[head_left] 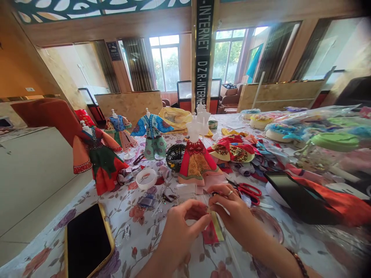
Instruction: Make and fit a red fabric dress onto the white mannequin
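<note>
My left hand (185, 226) and my right hand (232, 208) meet low in the centre, over the flowered tablecloth. Both have thumb and fingers closed at the same spot, on something too small to make out. A red and yellow fabric piece (213, 231) hangs or lies just below the fingertips. Behind the hands is a clear plastic box (186, 190), and beyond it a doll form in a red and gold dress (199, 164). Red-handled scissors (249, 192) lie right beside my right hand.
A phone (88, 241) lies at the front left. Dressed doll forms (98, 154) stand behind it, near a white round dish (146, 178) and a black basket (175, 156). To the right are a dark tablet (298, 197), fabric scraps and a green-lidded jar (333, 143).
</note>
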A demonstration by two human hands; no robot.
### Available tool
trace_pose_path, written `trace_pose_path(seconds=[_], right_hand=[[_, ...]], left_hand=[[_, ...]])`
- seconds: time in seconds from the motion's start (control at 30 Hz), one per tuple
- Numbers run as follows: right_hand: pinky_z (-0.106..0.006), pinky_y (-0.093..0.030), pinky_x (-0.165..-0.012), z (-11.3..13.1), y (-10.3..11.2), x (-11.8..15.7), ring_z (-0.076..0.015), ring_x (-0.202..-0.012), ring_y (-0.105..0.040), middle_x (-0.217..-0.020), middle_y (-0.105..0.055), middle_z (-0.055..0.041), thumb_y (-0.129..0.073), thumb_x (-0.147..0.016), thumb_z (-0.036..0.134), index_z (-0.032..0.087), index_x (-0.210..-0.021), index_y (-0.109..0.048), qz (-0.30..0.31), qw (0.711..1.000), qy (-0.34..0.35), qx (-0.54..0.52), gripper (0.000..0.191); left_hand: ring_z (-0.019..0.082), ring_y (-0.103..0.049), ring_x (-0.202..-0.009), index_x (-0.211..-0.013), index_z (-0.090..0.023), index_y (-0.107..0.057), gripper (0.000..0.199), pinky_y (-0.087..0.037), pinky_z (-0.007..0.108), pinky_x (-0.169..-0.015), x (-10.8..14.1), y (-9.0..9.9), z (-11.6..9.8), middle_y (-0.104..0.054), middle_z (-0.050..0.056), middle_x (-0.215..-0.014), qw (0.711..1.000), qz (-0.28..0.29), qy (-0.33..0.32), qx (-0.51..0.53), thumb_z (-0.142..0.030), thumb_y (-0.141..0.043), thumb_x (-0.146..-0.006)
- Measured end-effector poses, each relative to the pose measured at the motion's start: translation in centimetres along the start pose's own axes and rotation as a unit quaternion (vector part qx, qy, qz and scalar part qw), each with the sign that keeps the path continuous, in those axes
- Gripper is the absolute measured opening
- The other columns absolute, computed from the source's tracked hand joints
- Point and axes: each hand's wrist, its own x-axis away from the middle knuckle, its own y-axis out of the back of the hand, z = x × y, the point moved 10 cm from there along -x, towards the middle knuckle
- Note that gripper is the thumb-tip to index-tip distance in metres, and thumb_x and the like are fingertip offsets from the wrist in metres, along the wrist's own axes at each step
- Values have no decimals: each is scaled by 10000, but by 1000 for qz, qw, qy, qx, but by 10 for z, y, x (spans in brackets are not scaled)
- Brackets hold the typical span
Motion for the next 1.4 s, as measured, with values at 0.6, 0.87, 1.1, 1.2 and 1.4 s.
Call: trace_pose_path(seconds=[0.6,0.87,1.1,1.2,1.4], right_hand=[[-316,-508,-735,10,-15,-3,-164,-842,-575,-953,-557,-52,-428,-942,136,192,-882,-534,100,994,-32,-22,133],[-416,-538,-737,42,-35,9,-249,-890,-572,-952,-572,-123,-373,-900,76,149,-861,-540,190,969,100,126,187],[-434,-544,-780,44,-41,8,-274,-958,-554,-991,-568,-158,-335,-894,50,106,-899,-576,186,969,102,126,248],[-422,-546,-777,45,-43,8,-260,-942,-551,-962,-561,-145,-338,-922,82,112,-878,-568,189,973,91,100,236],[-387,-539,-806,39,-47,11,-228,-985,-543,-1017,-535,-121,-362,-931,84,150,-904,-532,216,975,33,28,185]], left_hand=[[122,-546,-568,-726,-142,-630,255,-410,237,-593,6,1,35,-626,8,-597,985,51,106,129,-390,-666,-676],[123,-550,-627,-758,-144,-634,307,-429,232,-626,9,8,40,-611,6,-675,988,53,80,122,-450,-644,-734],[136,-564,-639,-741,-185,-623,273,-442,212,-590,14,16,32,-594,-2,-667,998,20,37,46,-444,-573,-813],[131,-572,-622,-747,-188,-615,247,-452,207,-584,15,17,35,-605,-1,-671,999,14,28,25,-409,-556,-838],[161,-626,-674,-757,-214,-633,204,-479,211,-553,16,21,36,-635,22,-727,1000,-2,1,4,-374,-545,-850]])
